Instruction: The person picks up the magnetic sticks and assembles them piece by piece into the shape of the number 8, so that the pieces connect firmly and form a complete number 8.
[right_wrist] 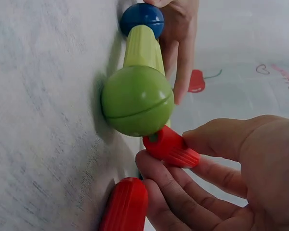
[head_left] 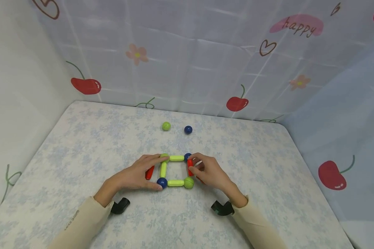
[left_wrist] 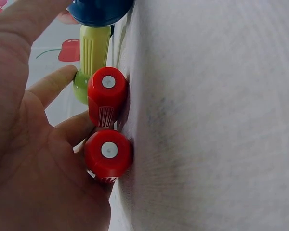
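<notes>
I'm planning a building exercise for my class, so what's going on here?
A person's right hand pinches a red rod along the right side of a square frame; three lime rods form the other sides. The left hand touches the frame's two left corner balls, with two more red rods beside its palm. A loose green ball and blue ball lie farther back.

Screened-off nook, rm type unclear: cherry-print curtains (head_left: 187,74) on 3 sides of floral-print tbl (head_left: 246,159).
</notes>
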{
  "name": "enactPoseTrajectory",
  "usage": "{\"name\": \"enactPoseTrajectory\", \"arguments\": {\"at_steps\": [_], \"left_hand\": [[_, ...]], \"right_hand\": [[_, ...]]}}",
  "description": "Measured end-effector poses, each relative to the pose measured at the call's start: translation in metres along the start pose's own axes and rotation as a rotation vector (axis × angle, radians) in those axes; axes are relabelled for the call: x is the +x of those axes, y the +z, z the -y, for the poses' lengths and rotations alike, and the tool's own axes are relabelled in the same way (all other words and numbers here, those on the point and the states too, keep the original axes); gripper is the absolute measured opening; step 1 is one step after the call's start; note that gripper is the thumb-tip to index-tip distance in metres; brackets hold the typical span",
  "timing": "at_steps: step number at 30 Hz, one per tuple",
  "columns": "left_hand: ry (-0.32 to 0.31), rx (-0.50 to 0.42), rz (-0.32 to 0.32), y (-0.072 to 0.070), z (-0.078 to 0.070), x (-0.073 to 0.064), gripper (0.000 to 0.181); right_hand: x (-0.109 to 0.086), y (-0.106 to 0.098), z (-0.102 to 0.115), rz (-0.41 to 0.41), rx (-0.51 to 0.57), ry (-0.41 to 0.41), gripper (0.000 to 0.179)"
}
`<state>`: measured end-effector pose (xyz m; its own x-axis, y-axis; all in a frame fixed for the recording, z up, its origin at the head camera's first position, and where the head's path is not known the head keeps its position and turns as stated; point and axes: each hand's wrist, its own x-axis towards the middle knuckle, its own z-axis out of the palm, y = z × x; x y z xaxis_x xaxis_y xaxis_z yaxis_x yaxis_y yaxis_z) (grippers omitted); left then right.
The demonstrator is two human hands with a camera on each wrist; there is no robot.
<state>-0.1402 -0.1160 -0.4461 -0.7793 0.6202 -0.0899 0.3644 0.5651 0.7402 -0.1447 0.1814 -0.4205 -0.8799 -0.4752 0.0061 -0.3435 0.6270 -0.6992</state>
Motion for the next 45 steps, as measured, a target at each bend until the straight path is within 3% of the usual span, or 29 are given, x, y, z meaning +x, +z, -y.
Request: {"name": "enactPoseTrajectory", "arguments": {"at_steps": [11, 21, 35, 45], "left_hand": [[0.001, -0.012, -0.004, 0.0, 0.0, 0.0, 0.094], [0.001, -0.013, -0.007, 0.001, 0.0, 0.0, 0.094], [-0.008, -0.017, -0.01, 0.0, 0.0, 0.001, 0.093], [0.0, -0.014, -0.019, -0.001, 0.001, 0.0, 0.093]], "right_hand": [[0.0, 0.006, 0.002, 0.006, -0.018, 0.024, 0.031], [0.001, 0.008, -0.004, 0.005, -0.016, 0.086, 0.063], [0.004, 0.008, -0.011, 0.022, 0.017, 0.093, 0.065], [0.004, 0.009, -0.014, 0.036, 0.043, 0.055, 0.057]]}}
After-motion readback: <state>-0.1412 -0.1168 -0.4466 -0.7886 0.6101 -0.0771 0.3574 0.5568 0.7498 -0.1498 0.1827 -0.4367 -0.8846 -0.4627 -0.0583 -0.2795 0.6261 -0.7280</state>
